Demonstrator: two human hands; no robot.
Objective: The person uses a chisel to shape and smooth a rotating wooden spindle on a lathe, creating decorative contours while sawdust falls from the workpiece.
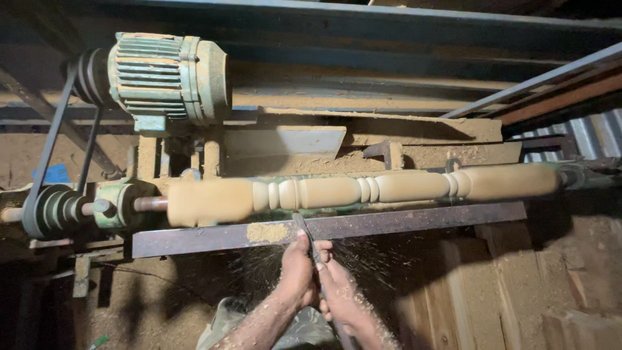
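A pale wooden spindle (pixel 350 191) with turned beads and grooves is mounted across a lathe and looks blurred from spinning. Both hands grip a long metal chisel (pixel 306 231) whose tip rests on the steel tool rest (pixel 402 221) and meets the wood near the left group of beads. My left hand (pixel 297 272) wraps the blade close to the rest. Just behind it, my right hand (pixel 342 295) holds the tool lower down. Wood chips spray downward around the hands, and sawdust coats both forearms.
A green electric motor (pixel 170 78) sits above left, driving stepped pulleys (pixel 55 210) through a black belt (pixel 45 159). The tailstock (pixel 580 175) holds the spindle's right end. Sawdust covers the bed and floor. Wooden blocks (pixel 518 291) stand at lower right.
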